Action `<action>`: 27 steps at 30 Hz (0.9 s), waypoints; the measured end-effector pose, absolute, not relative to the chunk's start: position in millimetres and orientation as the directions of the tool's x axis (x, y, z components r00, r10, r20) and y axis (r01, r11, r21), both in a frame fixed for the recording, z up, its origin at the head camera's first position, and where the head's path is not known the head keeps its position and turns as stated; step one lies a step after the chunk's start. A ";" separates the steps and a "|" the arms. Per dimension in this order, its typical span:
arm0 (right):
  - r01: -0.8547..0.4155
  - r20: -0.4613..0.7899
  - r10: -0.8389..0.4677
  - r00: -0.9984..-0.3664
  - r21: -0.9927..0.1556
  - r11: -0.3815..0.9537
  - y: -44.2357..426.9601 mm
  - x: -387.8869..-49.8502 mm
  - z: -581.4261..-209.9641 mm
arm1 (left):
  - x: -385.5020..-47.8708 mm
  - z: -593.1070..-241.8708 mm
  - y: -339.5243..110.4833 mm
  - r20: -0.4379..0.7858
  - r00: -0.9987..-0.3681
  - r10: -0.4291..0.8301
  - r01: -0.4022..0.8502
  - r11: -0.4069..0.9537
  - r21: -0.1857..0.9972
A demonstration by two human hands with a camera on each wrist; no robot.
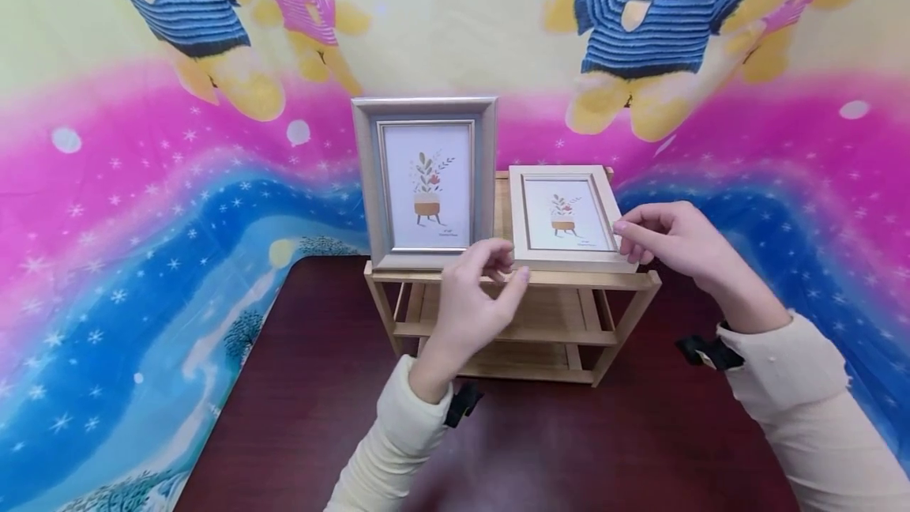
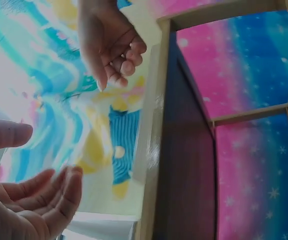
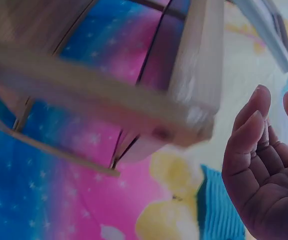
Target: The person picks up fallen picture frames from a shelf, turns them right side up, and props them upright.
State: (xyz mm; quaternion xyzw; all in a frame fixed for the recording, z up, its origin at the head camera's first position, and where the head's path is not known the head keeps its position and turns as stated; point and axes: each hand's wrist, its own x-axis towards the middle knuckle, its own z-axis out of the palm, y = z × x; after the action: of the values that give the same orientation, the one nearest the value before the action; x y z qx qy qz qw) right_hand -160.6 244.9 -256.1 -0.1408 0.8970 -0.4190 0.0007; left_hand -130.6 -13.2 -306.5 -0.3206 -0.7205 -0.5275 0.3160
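Observation:
A large silver-grey picture frame [image 1: 362,180] stands upright on the left of a wooden rack's [image 1: 512,281] top in the head view. Beside it, a smaller cream picture frame [image 1: 626,265] leans back on the right; both show a potted-plant print. My left hand [image 1: 472,299], fingers loosely bent, hovers before the gap between the frames and holds nothing. Near the cream frame's right edge is my right hand [image 1: 671,239], thumb and fingers apart. The right wrist view shows this hand [image 3: 269,175] with nothing in its grasp, a little away from the rack.
The rack has lower slatted shelves [image 1: 547,310] and stands on a dark red-brown table [image 1: 320,385]. Behind and around hangs a colourful cloth [image 1: 455,22] printed with bears and snowflakes. A black strap [image 1: 709,352] is at the right wrist, another [image 1: 464,405] at the left.

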 end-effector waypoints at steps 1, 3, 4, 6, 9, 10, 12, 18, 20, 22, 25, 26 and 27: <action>-0.240 0.114 -0.237 -0.965 -0.755 0.611 247.5 -164.3 -256.1 | -132.6 -305.3 -7.0 0.782 -0.608 0.137 0.782 0.275 0.559; -0.208 0.102 -0.202 -0.974 -0.754 0.623 252.5 -171.9 -256.1 | -136.9 -303.6 4.6 0.748 -0.646 0.152 0.736 0.382 0.559; -0.192 0.094 -0.184 -0.978 -0.748 0.635 254.9 -176.4 -256.5 | -139.3 -303.8 9.8 0.732 -0.664 0.154 0.710 0.436 0.552; -0.156 0.078 -0.147 -0.986 -0.741 0.653 259.5 -186.8 -258.3 | -144.2 -305.2 20.6 0.684 -0.711 0.162 0.645 0.539 0.543; -0.111 0.051 -0.109 -0.993 -0.735 0.669 265.7 -203.7 -263.9 | -151.0 -310.4 35.4 0.595 -0.789 0.152 0.540 0.632 0.556; -0.097 0.038 -0.101 -0.994 -0.734 0.673 267.4 -209.3 -266.3 | -152.9 -312.6 39.9 0.565 -0.813 0.142 0.510 0.641 0.574; -0.064 0.006 -0.088 -0.996 -0.733 0.678 270.0 -219.6 -271.4 | -156.1 -316.5 47.0 0.512 -0.851 0.114 0.453 0.652 0.608; 0.042 -0.114 -0.071 -0.991 -0.764 0.644 271.1 -243.2 -285.4 | -161.6 -321.2 57.3 0.427 -0.904 0.024 0.339 0.651 0.679; 0.068 -0.147 -0.074 -0.986 -0.776 0.627 270.2 -248.2 -287.9 | -162.9 -320.5 58.6 0.413 -0.911 0.007 0.316 0.655 0.687; 0.086 -0.170 -0.078 -0.982 -0.782 0.617 269.3 -251.8 -288.8 | -164.1 -319.6 59.6 0.405 -0.914 0.000 0.300 0.673 0.676; 0.104 -0.197 -0.090 -0.976 -0.790 0.605 268.6 -255.2 -288.6 | -165.4 -318.3 60.1 0.397 -0.918 -0.005 0.280 0.701 0.656; 0.108 -0.203 -0.092 -0.975 -0.791 0.602 268.7 -256.0 -288.4 | -165.8 -317.9 60.3 0.392 -0.920 -0.003 0.274 0.710 0.649; 0.113 -0.209 -0.094 -0.973 -0.795 0.596 268.6 -256.7 -288.1 | -166.2 -317.6 60.5 0.388 -0.922 -0.001 0.269 0.718 0.642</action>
State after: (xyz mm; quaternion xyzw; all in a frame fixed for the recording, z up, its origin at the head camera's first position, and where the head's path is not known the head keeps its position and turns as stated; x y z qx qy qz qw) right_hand -256.7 268.6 -288.1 0.0052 0.8859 -0.4492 0.1154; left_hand -166.2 60.5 -317.6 -0.0739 -0.9085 -0.3681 0.1835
